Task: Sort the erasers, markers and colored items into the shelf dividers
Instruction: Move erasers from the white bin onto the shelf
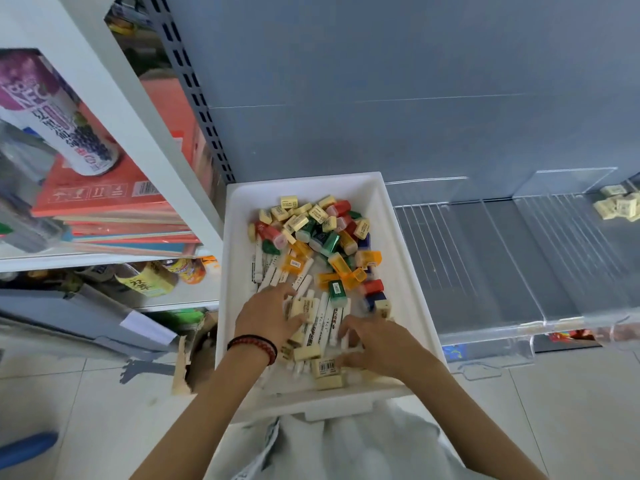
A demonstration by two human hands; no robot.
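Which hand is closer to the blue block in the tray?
Right. The right hand lies just below the blue block; the left hand is farther off to its left.

On my feed both of the person's forearms (214,403) are showing bare right down to the frame's lower edge. The left hand (266,317) is wearing jewellery at its wrist: thin bracelets (254,345), black and dark red, sitting close together. The right hand (377,344) and its wrist are showing bare. Below them I'm seeing a pale grey-white garment (363,448) lying in soft folds, with a patterned strip running along one fold, too blurred for me to read.
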